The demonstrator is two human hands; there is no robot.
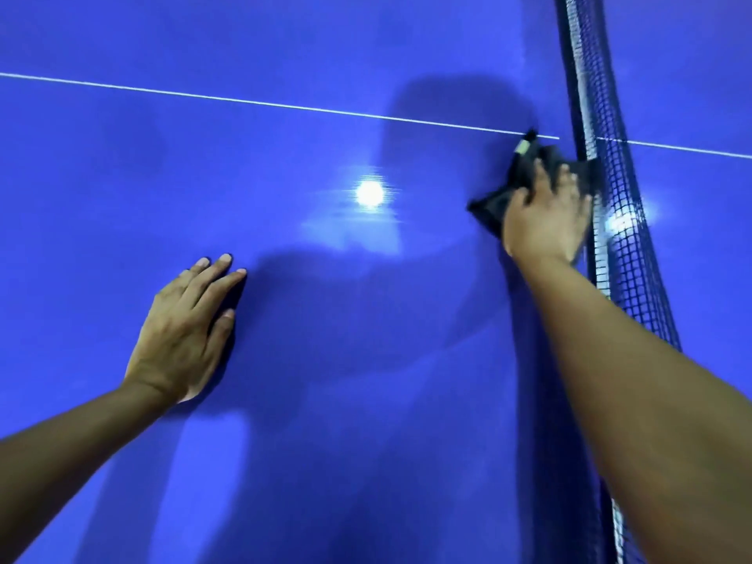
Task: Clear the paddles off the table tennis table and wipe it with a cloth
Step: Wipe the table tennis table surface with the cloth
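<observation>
The blue table tennis table fills the view. A black cloth lies on it right beside the net. My right hand presses flat on the cloth with spread fingers, its fingertips close to the net. The cloth's corners stick out past the hand toward the white centre line. My left hand rests palm down on the bare table surface, fingers straight, holding nothing. No paddles are in view.
The black net runs from the top right down along the right side. A thin white centre line crosses the table. A ceiling light's reflection glares mid-table.
</observation>
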